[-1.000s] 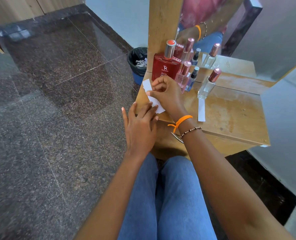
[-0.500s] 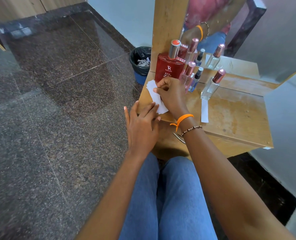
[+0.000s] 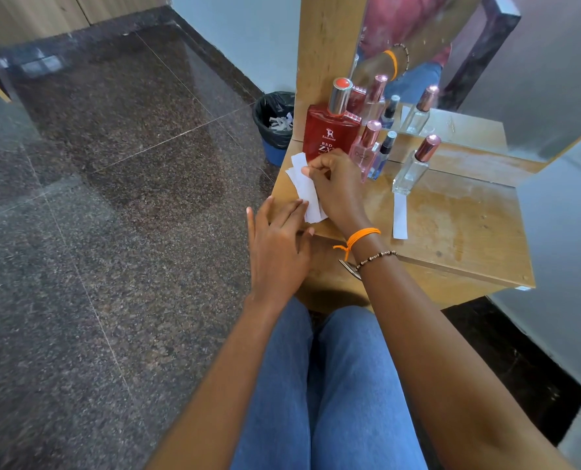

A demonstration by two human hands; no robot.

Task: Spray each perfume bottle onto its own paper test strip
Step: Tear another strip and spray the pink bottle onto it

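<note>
Hands work at the left edge of a wooden table. Right hand pinches a small stack of paper strips before the red perfume bottle; left hand rests flat, fingers straight, on the strips' lower end.

Bottles along the back of the shelf, by the mirror.
Big bottle at the back-left corner; two bottles right of it; a fourth further right, one strip before it; strips at the left edge; bin on the floor, left.

Head camera looks steeply down, near hands.
</note>
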